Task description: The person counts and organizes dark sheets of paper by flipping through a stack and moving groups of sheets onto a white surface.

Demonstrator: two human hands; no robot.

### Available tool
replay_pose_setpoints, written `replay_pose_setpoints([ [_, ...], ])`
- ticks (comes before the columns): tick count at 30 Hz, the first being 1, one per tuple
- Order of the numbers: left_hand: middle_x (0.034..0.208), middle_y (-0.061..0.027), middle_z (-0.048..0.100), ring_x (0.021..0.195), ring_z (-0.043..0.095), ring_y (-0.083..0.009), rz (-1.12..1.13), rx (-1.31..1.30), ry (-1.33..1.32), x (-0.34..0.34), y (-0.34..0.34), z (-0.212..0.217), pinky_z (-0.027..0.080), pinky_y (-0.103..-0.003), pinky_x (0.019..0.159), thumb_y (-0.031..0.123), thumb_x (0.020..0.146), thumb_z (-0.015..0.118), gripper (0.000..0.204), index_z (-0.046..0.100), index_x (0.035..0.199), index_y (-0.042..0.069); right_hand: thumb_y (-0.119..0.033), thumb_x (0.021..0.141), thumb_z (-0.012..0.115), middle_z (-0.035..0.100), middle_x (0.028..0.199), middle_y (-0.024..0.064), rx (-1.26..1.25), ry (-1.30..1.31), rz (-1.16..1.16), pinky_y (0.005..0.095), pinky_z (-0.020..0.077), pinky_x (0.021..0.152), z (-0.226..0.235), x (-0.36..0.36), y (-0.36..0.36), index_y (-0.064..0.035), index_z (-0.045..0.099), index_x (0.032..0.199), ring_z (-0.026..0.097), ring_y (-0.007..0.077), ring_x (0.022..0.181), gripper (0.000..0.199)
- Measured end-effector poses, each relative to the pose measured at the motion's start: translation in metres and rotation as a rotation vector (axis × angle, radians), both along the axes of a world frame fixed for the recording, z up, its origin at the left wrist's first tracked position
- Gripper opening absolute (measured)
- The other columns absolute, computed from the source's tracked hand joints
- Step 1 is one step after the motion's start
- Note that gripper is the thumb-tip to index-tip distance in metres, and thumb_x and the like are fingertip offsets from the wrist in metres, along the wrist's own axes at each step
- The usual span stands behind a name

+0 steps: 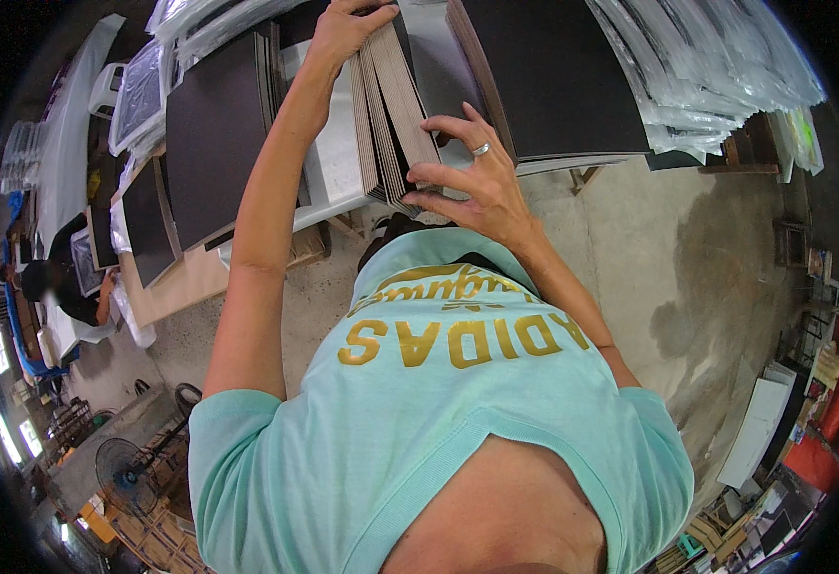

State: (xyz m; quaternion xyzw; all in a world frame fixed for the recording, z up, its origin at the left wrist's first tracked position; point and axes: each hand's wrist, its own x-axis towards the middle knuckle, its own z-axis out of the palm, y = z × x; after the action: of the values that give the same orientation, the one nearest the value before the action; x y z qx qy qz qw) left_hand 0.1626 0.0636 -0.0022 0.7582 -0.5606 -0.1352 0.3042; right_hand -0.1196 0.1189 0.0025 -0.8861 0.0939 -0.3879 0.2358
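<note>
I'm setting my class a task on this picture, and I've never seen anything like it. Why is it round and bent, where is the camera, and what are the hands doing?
The camera sits on a person's head and looks down, so you see their chest in a mint shirt and both bare arms reaching forward. Its wide lens bends straight edges. The left hand grips the far edge of a stack of thin brown boards standing on edge on a white table. The right hand, wearing a ring, presses its fingers on the near edge. Dark boards and plastic-wrapped packs lie around. Another person works at far left.
</note>
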Motion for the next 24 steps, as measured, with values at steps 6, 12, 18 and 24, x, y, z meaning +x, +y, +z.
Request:
replay_pose_setpoints([
  [6, 0.13, -0.016, 0.059, 0.118, 0.056, -0.0304, -0.009, -0.007, 0.001, 0.0006, -0.0003, -0.0012, 0.044, -0.042, 0.099, 0.041, 0.09, 0.061, 0.053, 0.056, 0.13, 0.007, -0.024, 0.064, 0.085, 0.056, 0.124, 0.0087, 0.028, 0.005, -0.007, 0.0523, 0.0309, 0.113, 0.0034, 0.0001, 0.0036, -0.0185, 0.073, 0.085, 0.052, 0.0247, 0.121, 0.025],
  [12, 0.129, -0.0159, 0.059, 0.118, 0.056, -0.0303, -0.018, -0.017, 0.002, 0.002, -0.002, -0.0023, 0.044, -0.042, 0.099, 0.041, 0.09, 0.061, 0.053, 0.056, 0.13, 0.007, -0.023, 0.064, 0.085, 0.055, 0.125, 0.0086, 0.026, 0.015, -0.01, 0.0527, 0.0309, 0.113, 0.0028, -0.0003, 0.0044, -0.0192, 0.072, 0.084, 0.051, 0.0247, 0.121, 0.024],
  [18, 0.129, -0.0158, 0.059, 0.117, 0.057, -0.0302, -0.034, -0.026, -0.003, -0.0001, -0.0028, -0.0001, 0.044, -0.042, 0.099, 0.041, 0.09, 0.061, 0.053, 0.056, 0.13, 0.007, -0.022, 0.064, 0.085, 0.055, 0.125, 0.0087, 0.024, -0.009, -0.016, 0.0532, 0.0311, 0.112, 0.0007, -0.002, 0.0046, -0.0196, 0.072, 0.085, 0.052, 0.0245, 0.12, 0.024],
  [24, 0.129, -0.0157, 0.059, 0.117, 0.057, -0.03, -0.046, -0.037, -0.001, 0.002, -0.001, -0.0001, 0.044, -0.042, 0.099, 0.041, 0.09, 0.061, 0.053, 0.056, 0.13, 0.007, -0.023, 0.064, 0.085, 0.056, 0.124, 0.0085, 0.022, 0.005, -0.008, 0.0525, 0.031, 0.112, 0.0018, -0.0016, 0.0026, -0.0192, 0.073, 0.086, 0.053, 0.0242, 0.119, 0.025],
])
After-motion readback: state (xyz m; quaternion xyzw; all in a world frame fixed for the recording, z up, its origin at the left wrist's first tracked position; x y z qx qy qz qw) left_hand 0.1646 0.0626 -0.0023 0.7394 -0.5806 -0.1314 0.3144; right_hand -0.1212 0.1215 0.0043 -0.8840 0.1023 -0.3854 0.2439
